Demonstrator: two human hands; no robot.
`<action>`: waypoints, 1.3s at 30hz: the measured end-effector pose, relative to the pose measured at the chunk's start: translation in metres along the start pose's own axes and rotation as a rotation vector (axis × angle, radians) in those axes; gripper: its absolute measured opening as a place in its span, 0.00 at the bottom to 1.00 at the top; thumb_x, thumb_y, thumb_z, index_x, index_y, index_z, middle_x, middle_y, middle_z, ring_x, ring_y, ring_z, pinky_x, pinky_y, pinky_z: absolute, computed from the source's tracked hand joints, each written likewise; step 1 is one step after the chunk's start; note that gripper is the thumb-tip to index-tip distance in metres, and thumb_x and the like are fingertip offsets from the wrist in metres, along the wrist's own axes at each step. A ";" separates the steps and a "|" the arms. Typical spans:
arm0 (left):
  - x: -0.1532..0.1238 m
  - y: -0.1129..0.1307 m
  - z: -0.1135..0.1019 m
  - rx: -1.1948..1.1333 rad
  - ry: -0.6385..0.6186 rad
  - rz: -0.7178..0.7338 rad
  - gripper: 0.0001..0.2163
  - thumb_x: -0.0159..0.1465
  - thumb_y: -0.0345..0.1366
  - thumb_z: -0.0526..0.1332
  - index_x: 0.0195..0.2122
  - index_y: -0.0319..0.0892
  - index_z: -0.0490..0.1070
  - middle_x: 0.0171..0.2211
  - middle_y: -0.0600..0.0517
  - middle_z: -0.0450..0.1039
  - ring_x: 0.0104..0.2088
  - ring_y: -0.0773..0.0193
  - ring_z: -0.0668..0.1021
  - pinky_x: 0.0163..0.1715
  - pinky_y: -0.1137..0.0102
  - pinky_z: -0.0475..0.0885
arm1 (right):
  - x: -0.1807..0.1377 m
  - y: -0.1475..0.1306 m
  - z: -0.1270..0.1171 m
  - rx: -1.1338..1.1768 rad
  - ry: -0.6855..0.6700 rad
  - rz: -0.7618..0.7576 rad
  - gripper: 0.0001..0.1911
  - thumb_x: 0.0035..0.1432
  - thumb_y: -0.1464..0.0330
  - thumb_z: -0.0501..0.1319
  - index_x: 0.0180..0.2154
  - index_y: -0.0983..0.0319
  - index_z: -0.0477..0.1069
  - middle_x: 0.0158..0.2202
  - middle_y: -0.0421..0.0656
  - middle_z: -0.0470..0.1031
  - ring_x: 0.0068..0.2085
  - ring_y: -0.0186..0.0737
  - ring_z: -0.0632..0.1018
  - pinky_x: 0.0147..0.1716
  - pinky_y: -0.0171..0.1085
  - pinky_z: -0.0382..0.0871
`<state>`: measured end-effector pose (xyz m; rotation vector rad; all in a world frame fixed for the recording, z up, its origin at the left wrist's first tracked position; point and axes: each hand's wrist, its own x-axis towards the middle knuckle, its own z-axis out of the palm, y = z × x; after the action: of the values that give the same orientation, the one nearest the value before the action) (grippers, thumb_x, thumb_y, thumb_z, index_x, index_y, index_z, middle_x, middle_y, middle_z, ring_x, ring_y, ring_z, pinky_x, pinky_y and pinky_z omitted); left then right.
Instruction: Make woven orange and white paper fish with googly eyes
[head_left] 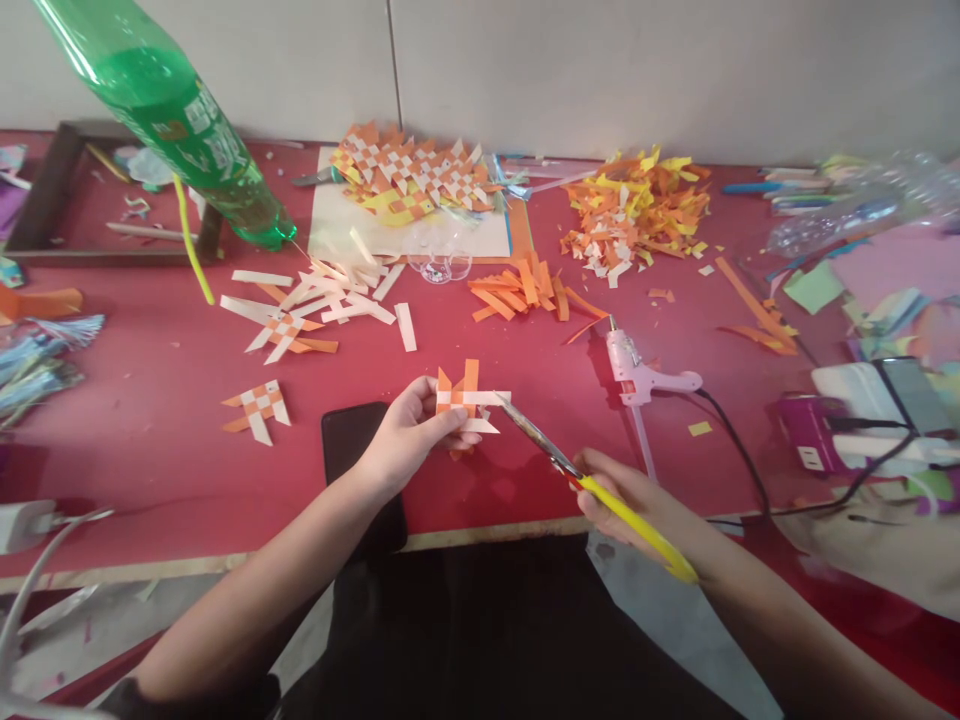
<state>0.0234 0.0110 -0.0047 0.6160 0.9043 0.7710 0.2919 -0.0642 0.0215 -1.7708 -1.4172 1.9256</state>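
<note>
Between the thumb and fingers of my left hand point(420, 430) is a woven paper fish point(453, 398) of orange and white strips, its strip ends sticking out up and to the right. My right hand point(619, 495) grips yellow-handled scissors point(637, 525). The blade tips meet or nearly touch the end of a white strip on the fish; whether they are parted is hard to tell. To the left lie a similar woven piece point(261, 405) and another one point(283, 328) beside loose white strips point(345, 290). Orange strips point(525, 288) are bunched farther back.
A pink glue gun point(637, 370) with a black cord lies to the right. A black phone point(352, 440) sits under my left wrist. At the back are finished woven fish point(420, 170), a heap of paper scraps point(637, 210), a green bottle point(187, 130) and a dark tray point(45, 195).
</note>
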 end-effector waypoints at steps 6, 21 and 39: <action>0.001 -0.001 -0.001 0.014 -0.022 -0.009 0.12 0.61 0.35 0.68 0.37 0.39 0.65 0.29 0.53 0.78 0.27 0.67 0.82 0.27 0.76 0.77 | 0.003 0.007 -0.002 -0.065 -0.002 -0.022 0.25 0.56 0.45 0.59 0.31 0.58 0.53 0.25 0.32 0.47 0.24 0.29 0.52 0.21 0.31 0.50; 0.002 -0.003 -0.002 0.017 -0.024 -0.017 0.12 0.60 0.35 0.68 0.37 0.39 0.65 0.32 0.51 0.79 0.27 0.66 0.83 0.27 0.76 0.78 | 0.001 0.005 -0.001 -0.086 0.002 -0.007 0.25 0.56 0.46 0.60 0.30 0.57 0.51 0.24 0.32 0.46 0.24 0.29 0.51 0.21 0.32 0.47; 0.002 -0.003 -0.003 0.012 -0.028 -0.022 0.12 0.60 0.34 0.68 0.39 0.40 0.65 0.30 0.54 0.78 0.27 0.67 0.83 0.28 0.75 0.79 | 0.002 0.004 -0.001 -0.058 0.019 -0.011 0.26 0.53 0.46 0.62 0.30 0.58 0.53 0.24 0.32 0.47 0.23 0.28 0.53 0.19 0.31 0.48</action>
<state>0.0224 0.0117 -0.0097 0.6248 0.8896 0.7356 0.2944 -0.0645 0.0173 -1.7972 -1.4879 1.8759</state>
